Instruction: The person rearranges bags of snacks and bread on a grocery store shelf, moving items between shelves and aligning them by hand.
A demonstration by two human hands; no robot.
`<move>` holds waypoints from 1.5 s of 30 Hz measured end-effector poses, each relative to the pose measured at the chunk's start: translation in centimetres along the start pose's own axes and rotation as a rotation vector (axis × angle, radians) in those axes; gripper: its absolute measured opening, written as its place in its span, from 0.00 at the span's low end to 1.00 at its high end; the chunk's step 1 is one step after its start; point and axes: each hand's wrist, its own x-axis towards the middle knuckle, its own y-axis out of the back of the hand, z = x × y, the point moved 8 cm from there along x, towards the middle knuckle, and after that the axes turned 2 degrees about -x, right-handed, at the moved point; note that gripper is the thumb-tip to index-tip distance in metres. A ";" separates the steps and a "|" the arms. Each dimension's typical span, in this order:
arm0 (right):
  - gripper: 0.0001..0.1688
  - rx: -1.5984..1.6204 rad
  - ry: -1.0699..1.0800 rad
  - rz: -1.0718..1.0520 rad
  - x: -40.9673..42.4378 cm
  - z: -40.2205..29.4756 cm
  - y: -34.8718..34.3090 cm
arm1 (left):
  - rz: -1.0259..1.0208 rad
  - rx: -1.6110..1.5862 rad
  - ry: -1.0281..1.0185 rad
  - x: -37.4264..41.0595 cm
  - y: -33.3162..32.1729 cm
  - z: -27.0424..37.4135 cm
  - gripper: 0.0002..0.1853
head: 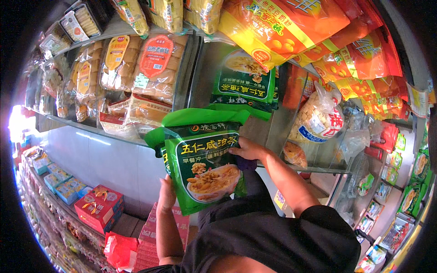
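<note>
Green plastic packets of food (211, 177), printed with a bowl, are held upright in front of my chest, stacked face to back. My left hand (167, 194) grips their lower left edge. On the right edge, the fingers of my right hand (247, 150) lie over the front packet. At least one more packet shows behind it at the left; the rest of the stack is hidden. Matching green packets (244, 82) lie on the shelf just beyond, printed upside down from where I stand.
Packaged bread loaves (155, 65) fill the shelf at left, with a glass front edge. Orange bags of soy milk powder (283, 27) overhang at upper right. A tied clear bag of snack pieces (312, 116) sits at right. Red boxes (99, 208) stand low at left.
</note>
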 end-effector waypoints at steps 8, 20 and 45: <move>0.26 0.330 -0.275 0.172 -3.6 4.2 5.5 | 0.398 0.767 -0.318 0.1 -1.2 1.0 0.15; 0.47 -0.500 -0.507 1.218 2.5 6.1 27.1 | 0.378 0.667 -0.364 0.6 0.4 0.6 0.12; 0.42 -1.125 0.030 1.126 -0.3 -6.4 21.3 | 0.393 0.731 -0.311 0.6 0.7 0.5 0.15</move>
